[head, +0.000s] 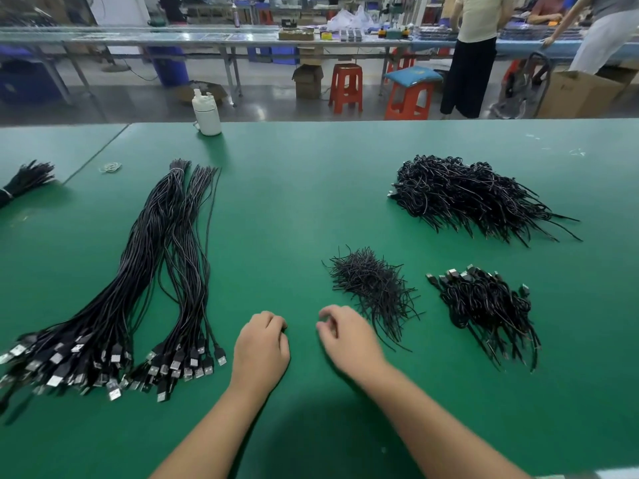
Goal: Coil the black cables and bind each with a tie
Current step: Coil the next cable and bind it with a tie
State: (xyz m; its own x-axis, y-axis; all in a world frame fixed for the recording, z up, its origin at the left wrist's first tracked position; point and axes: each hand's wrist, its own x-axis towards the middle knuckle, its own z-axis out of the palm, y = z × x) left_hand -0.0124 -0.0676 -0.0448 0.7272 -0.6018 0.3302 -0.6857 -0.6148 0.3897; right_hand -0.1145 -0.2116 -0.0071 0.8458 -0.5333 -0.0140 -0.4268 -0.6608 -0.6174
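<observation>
Long black USB cables [152, 278] lie straight in two bundles at the left of the green table [294, 202], plugs toward me. A heap of short black ties [373, 285] sits right of centre. Coiled cables form a small pile [487, 302] at the right and a large pile [463, 195] farther back. My left hand [261, 344] rests low at the centre of the table, fingers curled under, holding nothing that I can see. My right hand [345, 333] hovers beside the ties, fingers loosely curled and empty.
A white bottle [206, 114] stands at the far edge of the table. Another black bundle [26, 181] lies at the far left, with a small pale loop [110, 167] nearby. Beyond the table are orange stools, boxes, workbenches and standing people.
</observation>
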